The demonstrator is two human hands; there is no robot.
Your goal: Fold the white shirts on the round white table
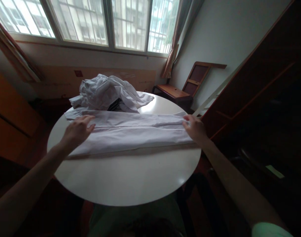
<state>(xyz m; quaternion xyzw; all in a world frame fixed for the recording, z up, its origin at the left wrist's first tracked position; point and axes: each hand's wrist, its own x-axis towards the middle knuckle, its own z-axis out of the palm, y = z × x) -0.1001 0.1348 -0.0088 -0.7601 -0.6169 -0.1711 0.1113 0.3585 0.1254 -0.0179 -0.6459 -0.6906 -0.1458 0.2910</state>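
A white garment (130, 133), perhaps a shirt or coat, lies folded into a long flat strip across the round white table. Over its left end rests my left hand (77, 130), thumb and fingers apart. My right hand (195, 127) is at the strip's right end, its fingertips on or just above the cloth, with a small gap between thumb and forefinger. A lengthwise fold or seam runs along the strip between the hands. Behind it sits a crumpled heap of white clothes (101, 90), with a dark striped piece (114, 104) showing at its front.
The round white table (130, 177) has its near edge close to my body. A wooden chair (175, 90) stands beyond it at the right, by the wall. Barred windows (130, 24) and curtains are at the back. Dark wooden furniture (239, 98) leans into view on the right.
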